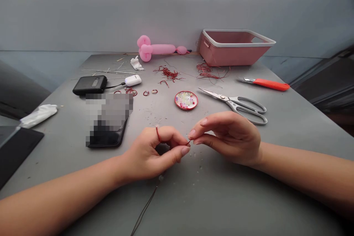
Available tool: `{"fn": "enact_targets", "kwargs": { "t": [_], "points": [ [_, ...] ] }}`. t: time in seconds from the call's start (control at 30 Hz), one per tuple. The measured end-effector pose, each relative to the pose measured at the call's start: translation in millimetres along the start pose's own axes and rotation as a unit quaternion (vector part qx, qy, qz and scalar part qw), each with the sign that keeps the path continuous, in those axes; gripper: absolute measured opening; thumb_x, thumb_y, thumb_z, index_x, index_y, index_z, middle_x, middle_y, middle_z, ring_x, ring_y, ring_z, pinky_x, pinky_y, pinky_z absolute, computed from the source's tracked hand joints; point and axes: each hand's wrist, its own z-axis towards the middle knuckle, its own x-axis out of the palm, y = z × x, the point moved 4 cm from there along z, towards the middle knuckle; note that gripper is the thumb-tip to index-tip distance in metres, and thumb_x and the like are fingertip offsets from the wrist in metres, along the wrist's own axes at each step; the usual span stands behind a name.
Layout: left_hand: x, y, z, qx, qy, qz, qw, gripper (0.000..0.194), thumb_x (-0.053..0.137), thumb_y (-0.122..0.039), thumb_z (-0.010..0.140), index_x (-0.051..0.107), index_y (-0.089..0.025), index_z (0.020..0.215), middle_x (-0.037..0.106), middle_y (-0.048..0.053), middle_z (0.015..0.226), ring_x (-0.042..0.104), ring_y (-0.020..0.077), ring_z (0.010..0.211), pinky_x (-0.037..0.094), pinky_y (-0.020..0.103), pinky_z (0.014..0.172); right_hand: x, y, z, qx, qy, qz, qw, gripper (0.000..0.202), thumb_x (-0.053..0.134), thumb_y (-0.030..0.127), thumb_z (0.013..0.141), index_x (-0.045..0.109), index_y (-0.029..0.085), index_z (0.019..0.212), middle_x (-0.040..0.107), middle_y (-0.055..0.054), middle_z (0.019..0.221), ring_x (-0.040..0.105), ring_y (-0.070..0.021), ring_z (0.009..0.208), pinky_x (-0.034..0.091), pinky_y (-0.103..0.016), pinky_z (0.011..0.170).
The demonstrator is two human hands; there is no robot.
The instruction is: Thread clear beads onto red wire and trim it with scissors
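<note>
Red strand (188,142): how does it lie relative to the hands?

— It lies at the fingertips, between the two hands and above the grey table (293,129). Only a short length shows, slanting upward from the left hand (157,153) to the right hand (231,140). How much of it the fingers cover cannot be told.

What is the state of each hand?

— Left: thumb and index finger pinch the lower end of the visible length; the other fingers curl beneath. Right: thumb and index finger meet at the upper end, nipping it at their tips, with the palm hollowed. A red finger ring (158,134) with a pale bead sits on the left index finger.

Which objects lie nearest?

— Just beyond the fingertips stands a round dish (186,100), red-rimmed and containing small pale and pink pieces. Scissors (225,98) lie beyond the right hand, points directed to the far left. Near the table's front edge, below the left hand, runs a dark cord (144,211), doubled.

And farther off?

— A tangle of red pieces (169,73) lies behind the dish, with small red rings (132,91) to its left. A black phone (106,141) rests beyond the left forearm. At the back are a pink balloon (163,49) and, to its right, a pink bin (238,56) with a white rim.
</note>
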Motion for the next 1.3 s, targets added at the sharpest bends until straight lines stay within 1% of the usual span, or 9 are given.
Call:
{"fn": "enact_targets", "kwargs": {
  "t": [0.17, 0.4, 0.67, 0.83, 0.93, 1.07, 1.13, 1.23, 1.3],
  "points": [
    [-0.1, -0.6, 0.3, 0.014, 0.006, 0.011, 1.0, 0.009, 0.061, -0.021, 0.087, 0.064, -0.015, 0.08, 0.066, 0.002, 0.065, 0.058, 0.0107, 0.058, 0.05, 0.021, 0.057, 1.0, 3.2, 0.9, -0.001, -0.003, -0.014, 1.0, 0.035, 0.069, 0.008, 0.084, 0.056, 0.025, 0.112, 0.075, -0.002, 0.086, 0.074, -0.0146, 0.078, 0.065, -0.029, 0.074],
    [1.4, -3.8, -0.2, 0.024, 0.024, 0.005, 0.999, 0.007, 0.061, -0.017, 0.086, 0.064, -0.014, 0.081, 0.067, 0.002, 0.066, 0.058, 0.0099, 0.058, 0.049, 0.02, 0.057, 2.3, 5.6, 1.7, -0.001, 0.005, 0.013, 1.0, 0.042, 0.069, 0.003, 0.081, 0.056, 0.026, 0.114, 0.074, -0.002, 0.086, 0.074, -0.0149, 0.078, 0.065, -0.029, 0.074],
    [1.0, -3.6, 0.8, 0.014, 0.027, -0.008, 1.0, 0.008, 0.061, -0.019, 0.086, 0.064, -0.016, 0.08, 0.068, 0.002, 0.067, 0.059, 0.0108, 0.059, 0.049, 0.021, 0.056, 2.7, 6.9, 2.1, 0.007, 0.013, 0.015, 1.0, 0.034, 0.068, 0.006, 0.083, 0.055, 0.024, 0.109, 0.075, -0.002, 0.085, 0.075, -0.0153, 0.078, 0.065, -0.028, 0.073],
    [0.6, -0.7, -0.1, 0.002, 0.018, -0.022, 1.0, 0.007, 0.061, -0.02, 0.086, 0.064, -0.015, 0.081, 0.067, 0.002, 0.067, 0.059, 0.0106, 0.059, 0.049, 0.021, 0.057, 3.9, 6.6, 0.7, 0.02, -0.01, 0.028, 0.999, 0.035, 0.066, 0.003, 0.083, 0.056, 0.026, 0.108, 0.072, -0.001, 0.087, 0.073, -0.0146, 0.079, 0.065, -0.028, 0.073],
    [0.5, 1.5, 0.3, -0.015, 0.007, -0.041, 0.999, 0.007, 0.062, -0.02, 0.086, 0.063, -0.015, 0.081, 0.063, 0.001, 0.065, 0.056, 0.0097, 0.057, 0.047, 0.02, 0.055, 3.2, 3.6, 0.7, 0.036, -0.034, 0.052, 0.997, 0.038, 0.064, 0.0, 0.082, 0.059, 0.027, 0.108, 0.071, 0.0, 0.089, 0.072, -0.0139, 0.083, 0.064, -0.028, 0.076],
    [-1.1, 6.4, 0.2, -0.074, -0.018, -0.079, 0.994, 0.008, 0.062, -0.023, 0.086, 0.063, -0.016, 0.083, 0.062, 0.0, 0.066, 0.055, 0.0092, 0.057, 0.046, 0.02, 0.053, 2.5, -3.8, 0.3, 0.071, -0.06, 0.073, 0.993, 0.04, 0.065, -0.001, 0.081, 0.06, 0.028, 0.108, 0.069, 0.001, 0.09, 0.071, -0.0128, 0.085, 0.063, -0.027, 0.079],
    [-2.0, 8.3, 0.1, -0.093, -0.031, -0.1, 0.99, 0.008, 0.063, -0.023, 0.086, 0.062, -0.016, 0.084, 0.061, -0.001, 0.066, 0.056, 0.0089, 0.058, 0.046, 0.019, 0.054, 3.5, -6.3, 0.0, 0.085, -0.059, 0.086, 0.991, 0.045, 0.069, 0.0, 0.08, 0.058, 0.029, 0.112, 0.068, 0.002, 0.093, 0.072, -0.012, 0.085, 0.064, -0.026, 0.079],
    [-2.7, 11.2, 0.0, -0.109, -0.049, -0.12, 0.985, 0.009, 0.065, -0.025, 0.085, 0.062, -0.016, 0.084, 0.061, -0.001, 0.066, 0.057, 0.009, 0.058, 0.047, 0.019, 0.055, 4.9, -8.8, -0.3, 0.116, -0.045, 0.1, 0.987, 0.052, 0.071, 0.002, 0.079, 0.055, 0.031, 0.119, 0.065, 0.001, 0.104, 0.072, -0.0114, 0.084, 0.064, -0.026, 0.078],
    [-2.7, 12.9, -0.3, -0.111, -0.054, -0.127, 0.984, 0.01, 0.066, -0.025, 0.084, 0.063, -0.016, 0.084, 0.06, -0.002, 0.066, 0.057, 0.009, 0.058, 0.048, 0.019, 0.055, 4.4, -9.3, -0.1, 0.13, -0.034, 0.081, 0.988, 0.048, 0.071, 0.005, 0.08, 0.058, 0.03, 0.12, 0.061, -0.002, 0.112, 0.073, -0.0114, 0.082, 0.064, -0.025, 0.076]
  ]
}}
